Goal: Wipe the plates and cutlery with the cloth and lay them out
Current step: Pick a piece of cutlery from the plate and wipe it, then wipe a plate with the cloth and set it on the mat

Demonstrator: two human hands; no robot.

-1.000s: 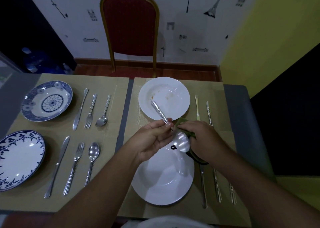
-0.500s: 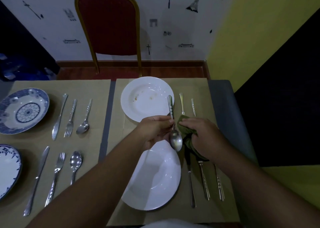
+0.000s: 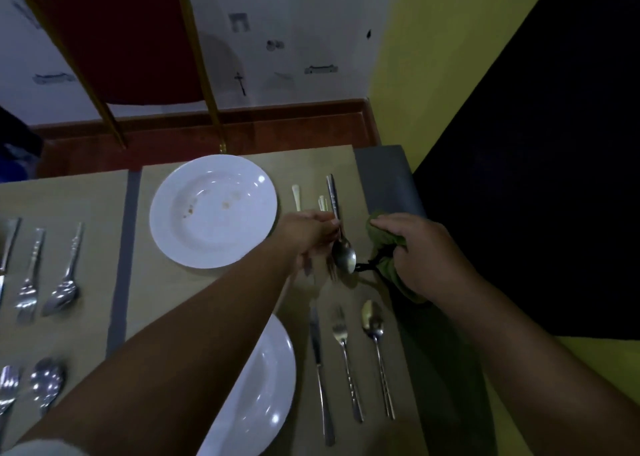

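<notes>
The shiny steel spoon (image 3: 343, 260) hangs from the left hand (image 3: 308, 236), whose fingertips pinch its neck. Its bowl points back toward the person, its patterned handle runs on past the fingers, and the metal shows a bright glint. Just right of that hand, the right hand (image 3: 427, 258) is curled round a crumpled olive-green cloth (image 3: 382, 244). A dark cord on the cloth lies beside the spoon's bowl; whether they touch I cannot tell.

There are two round white plates. The speckled white plate (image 3: 213, 210), marked with brown spots, lies left of the left hand. The near white plate (image 3: 263, 379) is partly covered by the left forearm.

Beyond the left knuckles two pale handle tips (image 3: 296, 196) show, the rest hidden by the hand. On the person's side of both hands a table knife (image 3: 320, 369), a steel fork (image 3: 344, 351) and a second spoon (image 3: 375, 334) lie side by side on a beige mat (image 3: 173, 300).

Far left of the left arm are five more cutlery pieces (image 3: 64, 282), some cut off by the frame edge. A red-padded chair with a gold frame (image 3: 121, 40) stands beyond the speckled plate.
</notes>
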